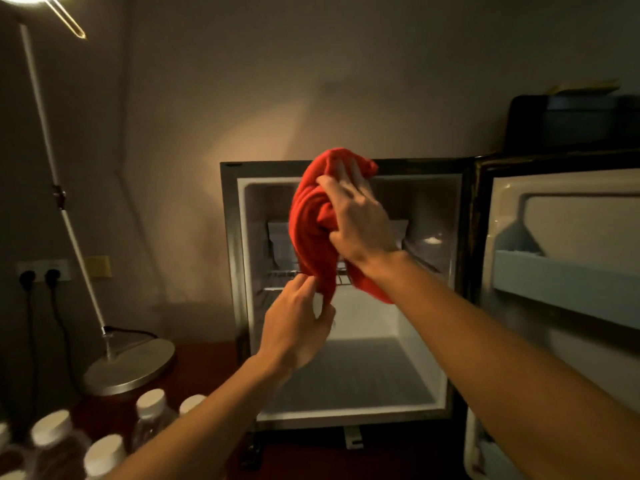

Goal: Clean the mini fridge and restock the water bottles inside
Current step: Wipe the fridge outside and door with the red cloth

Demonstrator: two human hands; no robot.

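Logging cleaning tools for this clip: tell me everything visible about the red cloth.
The cloth is plain red, soft and fleecy-looking, bunched and twisted into a hanging bundle, not spread flat. It is held in the air in front of the open fridge, level with its upper compartment, touching no surface. The right hand grips its upper part, fingers wrapped over the top folds; the left hand pinches its lower end. Whether it is wet cannot be told.

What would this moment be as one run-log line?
stage: cleaning | right hand: grips red cloth | left hand: pinches cloth's lower end | mini fridge: open | water bottles: outside, lower left
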